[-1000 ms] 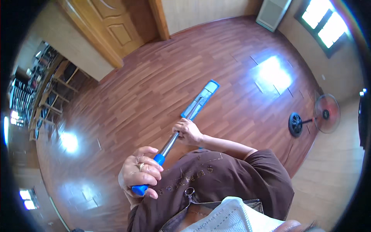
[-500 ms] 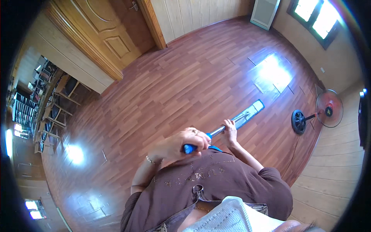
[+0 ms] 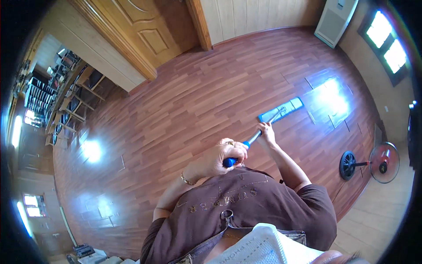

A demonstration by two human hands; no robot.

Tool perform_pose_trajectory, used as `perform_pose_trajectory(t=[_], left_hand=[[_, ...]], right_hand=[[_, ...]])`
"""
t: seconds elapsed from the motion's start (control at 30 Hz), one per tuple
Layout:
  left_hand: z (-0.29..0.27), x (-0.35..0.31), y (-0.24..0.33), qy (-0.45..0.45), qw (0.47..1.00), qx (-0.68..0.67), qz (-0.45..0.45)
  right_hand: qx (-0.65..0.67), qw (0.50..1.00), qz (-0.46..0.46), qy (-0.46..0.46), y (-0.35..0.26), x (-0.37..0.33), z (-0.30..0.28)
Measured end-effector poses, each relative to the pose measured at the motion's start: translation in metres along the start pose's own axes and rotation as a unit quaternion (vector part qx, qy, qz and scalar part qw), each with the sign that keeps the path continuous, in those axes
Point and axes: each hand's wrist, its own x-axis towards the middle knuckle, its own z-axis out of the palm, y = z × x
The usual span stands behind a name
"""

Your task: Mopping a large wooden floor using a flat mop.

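Note:
A flat mop (image 3: 281,110) with a long pale blue rectangular head lies on the reddish-brown wood floor in front of me. Its metal pole slants back toward my chest and ends in a blue grip (image 3: 229,162). My left hand (image 3: 225,155), with a ring and a bracelet, is wrapped round that blue grip at the top. Lower on the pole, my right hand (image 3: 265,133) is closed round the metal part, its arm stretched forward. The mop head is just left of a bright patch of window glare.
A standing fan (image 3: 382,165) with a black round base (image 3: 347,166) is at the right. A tall white cabinet-like unit (image 3: 335,24) fills the far right corner. A wooden door (image 3: 154,39) is at the back left; chairs (image 3: 90,83) line a long desk at the left.
The mop head has moved away from me across the floor, and my right arm reaches further forward. The view has turned a little, so the room appears shifted right and down.

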Motion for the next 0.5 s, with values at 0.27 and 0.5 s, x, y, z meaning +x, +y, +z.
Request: perform_pose_trajectory(t=[0.27, 0.5], left_hand=[[-0.011, 0.002, 0.022, 0.172, 0.977, 0.127, -0.008], [-0.029, -0.003, 0.02, 0.232, 0.937, 0.258, 0.037]], right_hand=[[0.023, 0.97, -0.207, -0.127, -0.049, 0.088, 0.04], [0.146, 0.907, -0.337, -0.207, -0.113, 0.127, 0.086]])
